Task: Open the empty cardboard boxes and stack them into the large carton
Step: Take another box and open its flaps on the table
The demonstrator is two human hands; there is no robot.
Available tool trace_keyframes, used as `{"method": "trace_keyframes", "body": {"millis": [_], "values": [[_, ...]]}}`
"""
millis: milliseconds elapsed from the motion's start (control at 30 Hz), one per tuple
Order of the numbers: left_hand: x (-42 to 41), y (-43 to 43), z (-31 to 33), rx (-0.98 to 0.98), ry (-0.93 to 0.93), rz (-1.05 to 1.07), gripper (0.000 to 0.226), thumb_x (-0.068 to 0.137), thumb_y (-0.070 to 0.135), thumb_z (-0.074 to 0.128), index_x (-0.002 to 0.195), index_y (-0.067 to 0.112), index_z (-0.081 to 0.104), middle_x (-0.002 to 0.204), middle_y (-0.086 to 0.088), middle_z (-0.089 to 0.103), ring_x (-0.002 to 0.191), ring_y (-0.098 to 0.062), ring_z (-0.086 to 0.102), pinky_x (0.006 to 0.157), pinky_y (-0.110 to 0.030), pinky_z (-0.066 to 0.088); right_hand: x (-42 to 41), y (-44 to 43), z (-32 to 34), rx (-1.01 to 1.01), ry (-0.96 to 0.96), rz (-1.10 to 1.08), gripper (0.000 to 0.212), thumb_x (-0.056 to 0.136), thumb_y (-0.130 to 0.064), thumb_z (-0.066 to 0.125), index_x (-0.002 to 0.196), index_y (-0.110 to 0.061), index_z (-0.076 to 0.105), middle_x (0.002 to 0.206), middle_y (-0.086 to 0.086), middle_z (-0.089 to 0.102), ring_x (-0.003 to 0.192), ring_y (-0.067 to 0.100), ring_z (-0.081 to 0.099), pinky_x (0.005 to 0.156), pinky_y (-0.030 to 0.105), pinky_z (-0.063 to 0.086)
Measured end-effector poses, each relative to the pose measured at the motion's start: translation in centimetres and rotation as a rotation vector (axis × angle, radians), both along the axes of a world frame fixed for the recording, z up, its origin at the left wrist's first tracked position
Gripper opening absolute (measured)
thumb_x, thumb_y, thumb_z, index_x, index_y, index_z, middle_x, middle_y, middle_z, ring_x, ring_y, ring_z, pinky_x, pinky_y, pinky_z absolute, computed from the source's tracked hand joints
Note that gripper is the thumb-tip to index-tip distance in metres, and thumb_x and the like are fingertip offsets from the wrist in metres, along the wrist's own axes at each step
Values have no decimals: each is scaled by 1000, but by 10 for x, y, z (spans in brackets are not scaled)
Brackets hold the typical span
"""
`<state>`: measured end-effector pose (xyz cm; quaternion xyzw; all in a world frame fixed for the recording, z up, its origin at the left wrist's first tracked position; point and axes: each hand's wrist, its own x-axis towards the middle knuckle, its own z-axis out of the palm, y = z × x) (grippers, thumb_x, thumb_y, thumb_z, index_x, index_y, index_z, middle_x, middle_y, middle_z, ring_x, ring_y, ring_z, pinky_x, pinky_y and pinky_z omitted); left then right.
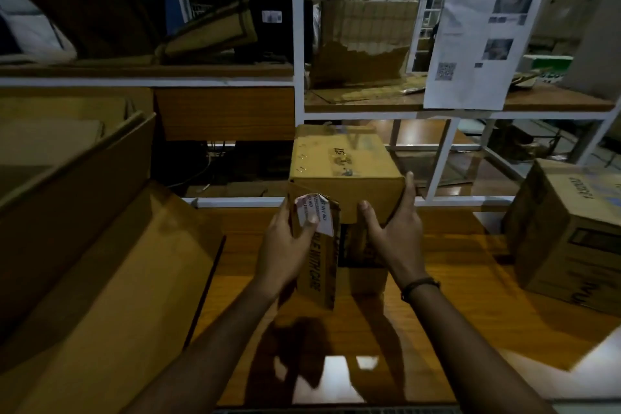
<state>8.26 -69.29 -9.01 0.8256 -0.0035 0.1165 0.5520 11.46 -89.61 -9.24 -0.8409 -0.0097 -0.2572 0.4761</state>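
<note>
A small brown cardboard box (pixel 339 161) is held up above the wooden table, its end flaps hanging open toward me. My left hand (pixel 285 242) grips the left flap (pixel 319 265), which bears a white label and black print. My right hand (pixel 393 228) clasps the box's right lower corner, thumb on the front and fingers up the side. The large open carton (pixel 100 265) stands at the left, its flaps spread and flattened cardboard inside.
The glossy wooden table (pixel 437 312) runs under my arms. Another printed carton (pixel 568 232) sits at the right. A white metal rack (pixel 297 44) behind holds torn cardboard, and a printed paper sheet (pixel 477 44) hangs on it.
</note>
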Motion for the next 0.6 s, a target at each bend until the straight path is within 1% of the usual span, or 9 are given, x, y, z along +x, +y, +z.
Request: {"method": "trace_keyframes", "body": {"millis": [33,67,167,233,300,367,467,533,600], "values": [[2,-2,0,13,-13,21,55,94,69,54,144,49,43,138,6,57,119,-14,61,87,-39,59,-1,1,0,16,-19,-3,101,90,-58,65,163,-38,-2,143,17,55,122,32,62,86,34,55],[5,-3,4,26,-31,40,59,94,68,54,148,47,41,138,4,54,114,-12,62,81,-36,60,0,1,4,14,-44,-12,101,89,-61,64,162,-38,-2,140,17,57,119,32,63,85,38,59],[6,-3,37,157,-156,149,67,101,53,54,161,38,27,135,3,42,104,-4,52,65,-17,47,4,-5,31,-25,-150,-37,97,91,-62,64,162,-38,3,136,14,62,113,31,67,85,49,61],[4,-2,64,190,-246,183,68,103,52,52,162,34,26,131,1,42,107,-8,50,65,-16,41,5,-8,55,-85,-211,-45,87,93,-61,63,161,-37,14,129,11,65,104,30,67,81,48,61],[3,1,88,173,-241,180,63,104,54,48,160,31,33,128,2,45,99,-6,52,65,-18,37,0,-8,78,-137,-222,-32,70,94,-55,63,154,-36,34,125,5,66,101,23,66,78,45,61],[4,6,105,57,-156,130,53,104,55,47,150,28,49,121,3,54,86,-3,58,62,-20,40,0,-10,92,-163,-133,26,51,96,-46,66,144,-34,51,130,0,64,109,14,62,86,41,60],[11,10,106,-37,104,-24,46,105,59,42,119,23,68,100,2,73,73,-9,71,57,-24,49,7,-13,95,-228,221,220,43,99,-43,64,140,-31,58,132,1,65,110,16,65,91,45,60],[13,7,92,-22,271,-97,50,104,61,41,120,23,68,101,0,73,84,-15,71,65,-31,50,9,-7,83,-332,438,301,45,100,-45,61,142,-30,56,137,7,61,115,22,63,97,47,57],[13,6,77,6,289,-110,49,103,61,43,131,26,63,102,3,73,87,-13,71,66,-30,50,15,1,66,-490,456,271,57,98,-53,60,150,-35,46,158,10,37,135,30,49,107,50,50]]}}
